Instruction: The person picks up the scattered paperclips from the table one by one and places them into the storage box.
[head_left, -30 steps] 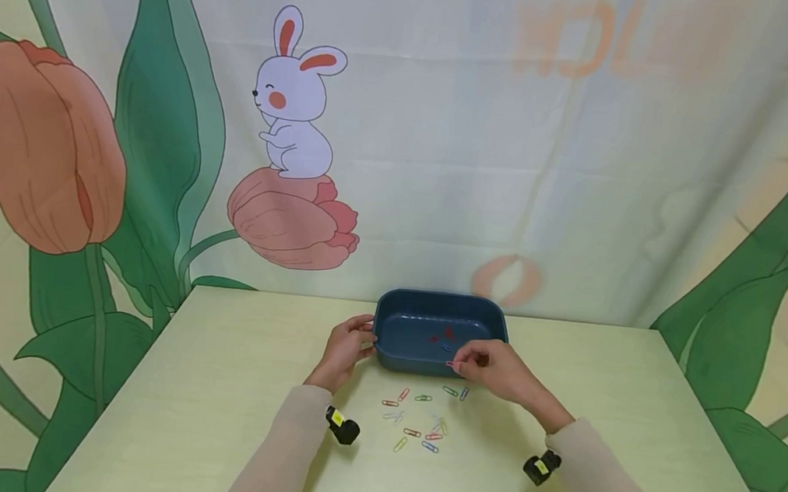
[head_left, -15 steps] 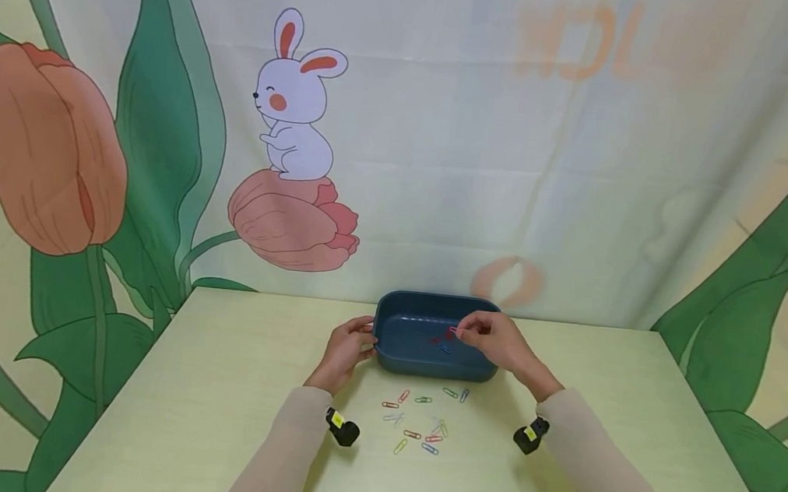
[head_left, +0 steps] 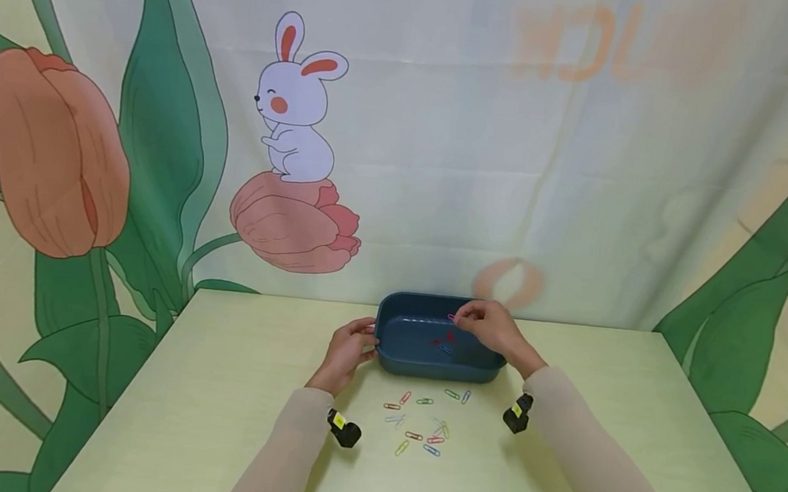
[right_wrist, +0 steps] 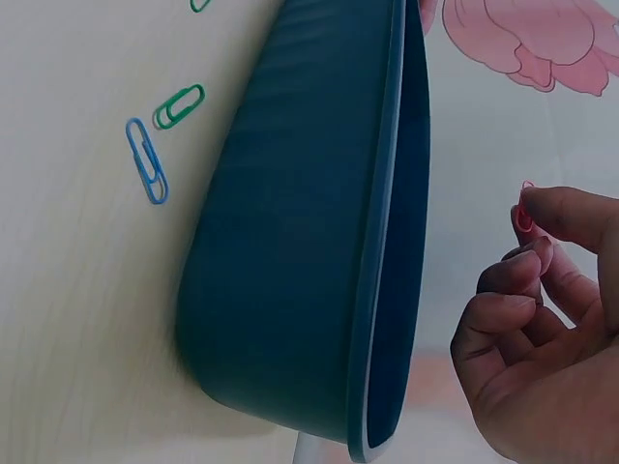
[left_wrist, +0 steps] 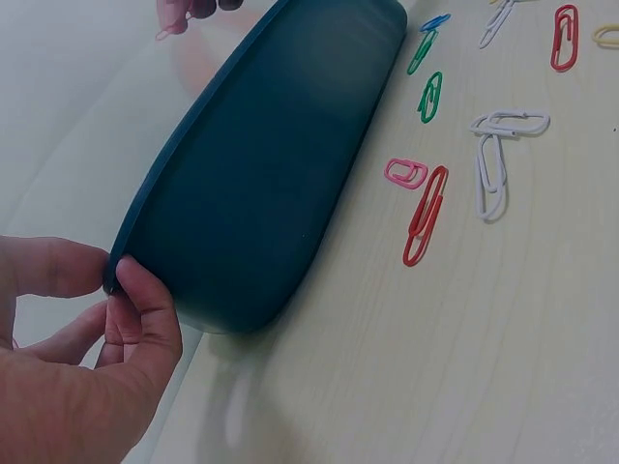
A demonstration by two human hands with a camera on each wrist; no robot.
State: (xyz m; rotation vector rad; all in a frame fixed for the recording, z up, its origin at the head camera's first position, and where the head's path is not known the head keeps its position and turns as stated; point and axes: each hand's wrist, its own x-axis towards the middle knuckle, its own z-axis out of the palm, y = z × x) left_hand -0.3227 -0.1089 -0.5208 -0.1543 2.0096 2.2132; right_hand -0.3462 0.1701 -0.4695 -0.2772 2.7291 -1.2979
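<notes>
Head view: the right hand (head_left: 497,331) hangs over the right part of the box (head_left: 435,370), thumb and finger pinching a pink clip (head_left: 452,317). The clip pokes out left of the fingertips and shows against the box's back inner wall; its long axis looks to run roughly with the box's, left to right. Red clips (head_left: 451,336) and a blue clip (head_left: 446,350) lie lower, on the box floor. The left hand (head_left: 345,353) holds the box's left end, farther from the pink clip. Loose clips (head_left: 413,436) lie on the table (head_left: 225,411), on the near side of the box.

Left wrist view: the left thumb and fingers pinch the rim (left_wrist: 145,188) between them. The pink clip shows at the top edge, beyond the rim, in the other hand's fingertips.

Right wrist view: the pink clip sits between thumb and forefinger, the other fingers curled, on the mouth side of the box and apart from its rim. The box floor is hidden here, so height above it cannot be told.
</notes>
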